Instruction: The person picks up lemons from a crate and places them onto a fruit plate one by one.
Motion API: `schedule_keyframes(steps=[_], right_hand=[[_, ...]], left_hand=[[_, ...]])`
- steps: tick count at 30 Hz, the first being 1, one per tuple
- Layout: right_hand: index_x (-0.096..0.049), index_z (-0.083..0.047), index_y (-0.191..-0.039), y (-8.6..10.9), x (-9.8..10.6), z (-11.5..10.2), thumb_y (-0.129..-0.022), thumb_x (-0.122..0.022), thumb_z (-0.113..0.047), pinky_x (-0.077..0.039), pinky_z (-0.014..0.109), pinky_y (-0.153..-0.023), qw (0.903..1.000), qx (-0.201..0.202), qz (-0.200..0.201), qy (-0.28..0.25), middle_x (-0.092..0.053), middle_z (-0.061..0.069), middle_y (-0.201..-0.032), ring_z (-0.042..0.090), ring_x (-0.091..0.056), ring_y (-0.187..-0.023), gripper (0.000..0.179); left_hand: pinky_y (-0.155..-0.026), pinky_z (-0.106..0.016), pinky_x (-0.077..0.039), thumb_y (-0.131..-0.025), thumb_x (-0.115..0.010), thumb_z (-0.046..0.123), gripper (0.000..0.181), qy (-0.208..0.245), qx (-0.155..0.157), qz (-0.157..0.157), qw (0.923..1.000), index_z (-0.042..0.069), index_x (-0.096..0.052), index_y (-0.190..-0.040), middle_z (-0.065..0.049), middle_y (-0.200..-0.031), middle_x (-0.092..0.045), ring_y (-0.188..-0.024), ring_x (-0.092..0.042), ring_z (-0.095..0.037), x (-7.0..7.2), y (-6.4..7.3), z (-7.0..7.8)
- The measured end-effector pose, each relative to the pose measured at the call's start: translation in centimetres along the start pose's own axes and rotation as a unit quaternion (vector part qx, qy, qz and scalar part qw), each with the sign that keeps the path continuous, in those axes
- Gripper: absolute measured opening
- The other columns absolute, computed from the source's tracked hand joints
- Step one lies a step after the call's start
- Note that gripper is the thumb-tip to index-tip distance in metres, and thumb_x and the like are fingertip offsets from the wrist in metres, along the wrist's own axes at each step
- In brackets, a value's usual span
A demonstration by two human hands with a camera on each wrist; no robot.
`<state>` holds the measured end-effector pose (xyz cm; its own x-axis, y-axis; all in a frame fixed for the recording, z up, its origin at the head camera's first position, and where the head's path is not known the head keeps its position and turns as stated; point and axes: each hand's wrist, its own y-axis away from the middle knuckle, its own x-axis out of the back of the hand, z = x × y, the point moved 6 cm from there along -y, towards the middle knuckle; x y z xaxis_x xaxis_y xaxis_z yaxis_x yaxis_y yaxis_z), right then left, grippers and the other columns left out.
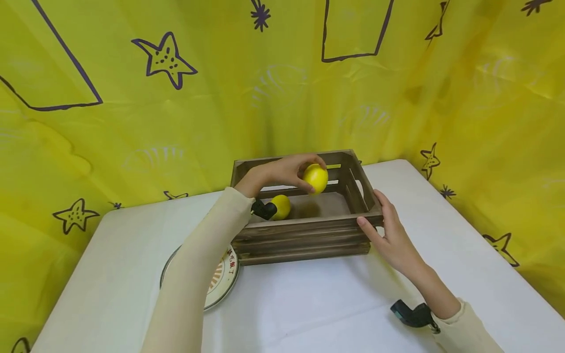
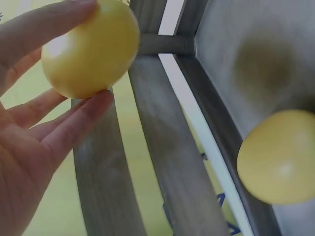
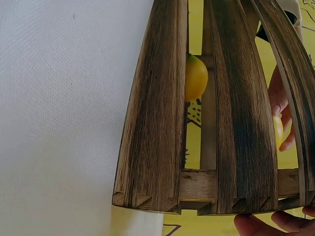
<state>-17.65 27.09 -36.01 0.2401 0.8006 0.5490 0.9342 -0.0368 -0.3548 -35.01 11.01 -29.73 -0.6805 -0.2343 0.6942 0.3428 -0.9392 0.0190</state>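
Sleeved in cream, the left forearm (image 1: 198,264) reaches over the slatted wooden crate (image 1: 304,238), where we find the left hand (image 1: 287,170) pinching a yellow fruit (image 1: 316,179) between thumb and fingers, raised clear of the floor inside and apart from a second yellow fruit (image 1: 282,208) lying there. We note the right hand (image 1: 390,236) gripping the near right corner, thumb on the front rim, fingers against the end. We judge the pinched fruit light, firm and, given its glossy skin, somewhat slippery; we advise holding it round its widest part, thumb opposing fingers.
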Motion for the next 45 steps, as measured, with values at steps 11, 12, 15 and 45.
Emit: schedule_keyframes(steps=[11, 12, 15, 45], right_hand=[[-0.008, -0.006, -0.155, 0.0, -1.0, -0.1, -0.101, -0.053, -0.023, -0.033, 0.065, -0.099, 0.9999, -0.006, -0.014, -0.007, -0.02, 0.028, -0.152, 0.044, -0.033, -0.13, 0.073], [-0.008, -0.005, -0.155, 0.0, -1.1, -0.1, -0.101, -0.053, -0.023, -0.034, 0.065, -0.098, 0.9999, -0.006, -0.013, -0.004, -0.019, 0.028, -0.152, 0.045, -0.033, -0.13, 0.073], [-0.008, -0.005, -0.155, -0.1, -1.2, -0.1, -0.101, -0.052, -0.023, -0.034, 0.065, -0.097, 0.9999, -0.003, -0.013, -0.005, -0.019, 0.029, -0.152, 0.046, -0.033, -0.13, 0.072], [-0.007, -0.007, -0.156, -0.4, -0.4, 0.0, -0.101, -0.051, -0.017, -0.034, 0.045, -0.1, 0.9997, 0.017, -0.001, -0.015, -0.016, 0.027, -0.155, 0.049, -0.03, -0.129, 0.071]], left_hand=[[-0.094, -0.035, -0.049, -0.084, -0.075, 0.004, 0.053, 0.003, -0.004, 0.046, 0.9989, 0.005, -0.048, -0.13, -0.011, -0.135, -0.046, -0.109, -0.053, -0.025, 0.9, 1.7, 0.7], [-0.094, -0.035, -0.05, -0.084, -0.075, 0.003, 0.053, 0.003, -0.003, 0.055, 0.9985, 0.005, -0.048, -0.13, -0.011, -0.135, -0.045, -0.109, -0.053, -0.025, 1.1, 1.9, 0.8], [-0.094, -0.035, -0.05, -0.084, -0.075, 0.002, 0.053, 0.003, -0.003, 0.087, 0.9962, 0.004, -0.049, -0.129, -0.012, -0.136, -0.043, -0.112, -0.051, -0.027, 1.9, 2.6, 1.1], [-0.096, -0.035, -0.049, -0.082, -0.08, 0.014, 0.054, -0.168, -0.02, 0.244, 0.9549, 0.006, -0.055, -0.13, -0.014, -0.136, -0.048, -0.124, -0.046, -0.025, 3.9, 14.3, 6.1]])
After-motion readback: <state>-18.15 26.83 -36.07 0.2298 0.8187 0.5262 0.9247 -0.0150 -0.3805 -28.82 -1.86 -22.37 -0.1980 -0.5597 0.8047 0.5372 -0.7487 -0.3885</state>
